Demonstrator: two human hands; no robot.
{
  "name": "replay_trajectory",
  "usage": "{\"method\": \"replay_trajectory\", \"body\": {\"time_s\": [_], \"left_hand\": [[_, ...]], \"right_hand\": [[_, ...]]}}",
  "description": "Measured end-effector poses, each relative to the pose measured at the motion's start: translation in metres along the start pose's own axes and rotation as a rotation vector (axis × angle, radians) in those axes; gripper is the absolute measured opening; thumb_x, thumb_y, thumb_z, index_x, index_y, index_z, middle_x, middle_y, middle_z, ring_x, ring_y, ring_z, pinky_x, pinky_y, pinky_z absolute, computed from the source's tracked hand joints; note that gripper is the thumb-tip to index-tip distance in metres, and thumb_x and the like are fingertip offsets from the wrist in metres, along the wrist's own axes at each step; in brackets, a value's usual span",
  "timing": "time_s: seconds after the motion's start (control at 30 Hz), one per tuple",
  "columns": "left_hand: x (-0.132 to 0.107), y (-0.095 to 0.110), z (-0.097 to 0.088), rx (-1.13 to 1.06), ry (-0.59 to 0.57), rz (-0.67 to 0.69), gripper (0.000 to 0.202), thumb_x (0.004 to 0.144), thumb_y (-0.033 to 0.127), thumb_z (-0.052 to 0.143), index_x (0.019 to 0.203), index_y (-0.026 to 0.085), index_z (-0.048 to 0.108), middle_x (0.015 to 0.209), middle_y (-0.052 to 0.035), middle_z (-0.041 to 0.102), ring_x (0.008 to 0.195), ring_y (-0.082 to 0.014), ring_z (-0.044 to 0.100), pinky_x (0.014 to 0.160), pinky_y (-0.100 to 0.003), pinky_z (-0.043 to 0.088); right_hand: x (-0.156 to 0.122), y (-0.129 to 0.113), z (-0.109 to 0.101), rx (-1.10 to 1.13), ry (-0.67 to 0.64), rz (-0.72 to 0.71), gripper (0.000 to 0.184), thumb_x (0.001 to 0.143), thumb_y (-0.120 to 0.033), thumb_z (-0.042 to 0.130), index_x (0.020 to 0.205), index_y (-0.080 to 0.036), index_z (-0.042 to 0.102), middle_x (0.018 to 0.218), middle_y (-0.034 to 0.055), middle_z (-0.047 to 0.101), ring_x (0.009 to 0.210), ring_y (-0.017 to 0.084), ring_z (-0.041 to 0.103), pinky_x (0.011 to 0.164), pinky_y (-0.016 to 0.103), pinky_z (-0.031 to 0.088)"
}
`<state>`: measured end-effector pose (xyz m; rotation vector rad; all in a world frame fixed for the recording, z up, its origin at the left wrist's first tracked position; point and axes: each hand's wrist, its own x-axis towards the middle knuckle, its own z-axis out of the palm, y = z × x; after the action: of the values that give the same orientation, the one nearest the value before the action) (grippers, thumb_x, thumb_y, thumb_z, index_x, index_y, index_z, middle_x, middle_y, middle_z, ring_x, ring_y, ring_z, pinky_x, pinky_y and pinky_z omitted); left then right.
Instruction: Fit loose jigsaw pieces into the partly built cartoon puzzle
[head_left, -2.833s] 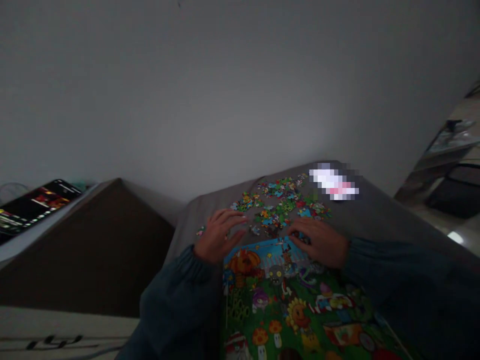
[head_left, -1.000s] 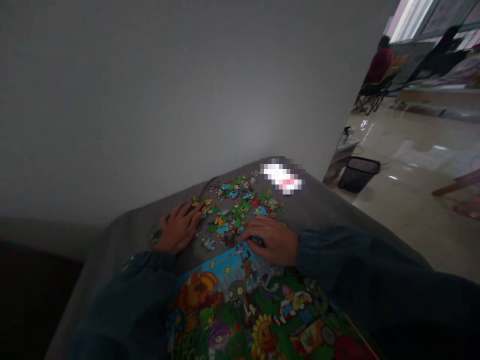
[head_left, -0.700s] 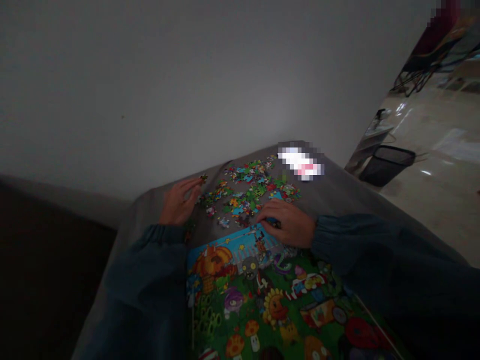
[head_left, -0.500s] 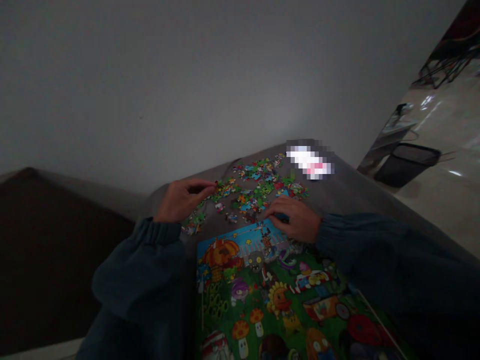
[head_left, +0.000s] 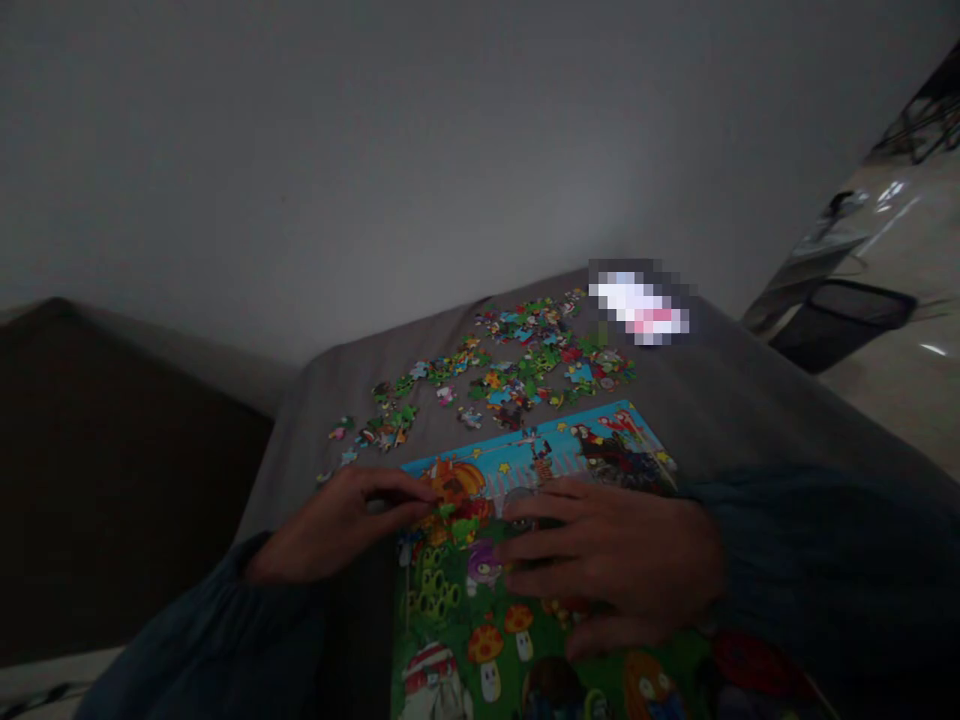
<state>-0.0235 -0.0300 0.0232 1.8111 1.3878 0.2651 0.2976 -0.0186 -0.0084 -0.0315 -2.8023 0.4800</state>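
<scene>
Left hand [head_left: 337, 525] pinches narrowly on a small green cardboard jigsaw piece [head_left: 448, 510]; right hand [head_left: 611, 560] lies wide open, fingers spread, on the rectangular multicoloured printed puzzle board [head_left: 480, 650].

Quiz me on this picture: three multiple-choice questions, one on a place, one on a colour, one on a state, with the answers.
1. The right hand rests on: A) the printed puzzle picture; B) the floor; C) a sleeve.
2. The mesh wastebasket on the floor is: A) red; B) white; C) black.
3. The left hand is: A) in a fist; B) pinching a green puzzle piece; C) lying flat.

Answers: 1 A, its fingers spread over the picture. 2 C, its dark mesh shows. 3 B, thumb and finger meet on the piece.
</scene>
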Motion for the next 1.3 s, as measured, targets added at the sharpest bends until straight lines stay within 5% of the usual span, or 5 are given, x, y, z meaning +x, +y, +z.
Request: {"method": "replay_trajectory", "body": {"time_s": [0.27,0.53,0.8,1.3], "left_hand": [[-0.003,0.001,0.007,0.055,-0.072,0.023,0.018,0.090,0.041,0.066,0.100,0.034,0.078,0.100,0.0060,0.080,0.092,-0.0176,0.074,0.085,-0.028,0.057],[-0.001,-0.001,0.011,0.168,-0.026,0.151,0.018,0.089,0.031,0.070,0.106,0.035,0.075,0.103,0.0062,0.078,0.092,-0.0156,0.072,0.083,-0.027,0.055],[0.002,-0.011,0.016,0.380,0.106,0.353,0.046,0.081,0.038,0.080,0.124,0.041,0.065,0.126,0.0012,0.065,0.118,-0.0225,0.058,0.105,-0.043,0.046],[0.006,-0.011,0.018,0.455,0.114,0.332,0.044,0.084,0.047,0.075,0.126,0.041,0.063,0.134,0.0012,0.060,0.127,-0.0276,0.047,0.110,-0.051,0.037]], "right_hand": [[0.004,-0.003,-0.003,0.005,-0.088,0.047,0.048,0.096,-0.048,0.052,0.132,-0.016,0.059,0.134,0.0082,0.063,0.128,0.029,0.047,0.103,0.045,0.037],[0.005,-0.005,-0.003,0.061,-0.114,0.077,0.050,0.098,-0.051,0.050,0.133,-0.017,0.058,0.136,0.0084,0.061,0.130,0.030,0.045,0.103,0.046,0.037],[0.004,-0.005,-0.002,0.069,-0.104,0.088,0.049,0.098,-0.051,0.050,0.133,-0.017,0.058,0.133,0.0086,0.062,0.129,0.030,0.046,0.104,0.048,0.036],[0.005,-0.005,-0.005,0.064,-0.127,0.088,0.046,0.098,-0.047,0.053,0.131,-0.016,0.059,0.133,0.0092,0.062,0.128,0.029,0.046,0.103,0.047,0.036]]}}
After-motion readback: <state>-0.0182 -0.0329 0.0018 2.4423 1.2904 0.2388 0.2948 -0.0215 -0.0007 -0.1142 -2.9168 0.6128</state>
